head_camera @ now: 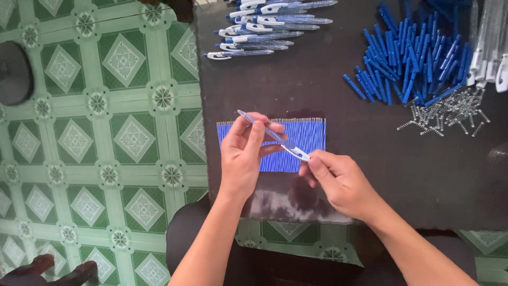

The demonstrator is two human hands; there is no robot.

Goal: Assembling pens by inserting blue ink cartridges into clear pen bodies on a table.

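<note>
My left hand (244,153) and my right hand (337,182) together hold one clear-and-blue pen (275,136) slanted above the dark table (317,90). The left fingers pinch its tip end at the upper left. The right fingers grip the white clip end at the lower right. Directly under the pen lies a neat row of blue ink refills (301,139) with brass tips along the top edge.
Finished pens (262,26) are stacked at the table's far middle. A heap of blue plastic pen parts (410,58) lies at the far right, small metal springs (447,111) beside it, clear barrels (489,42) at the right edge. Green patterned floor tiles (100,132) lie to the left.
</note>
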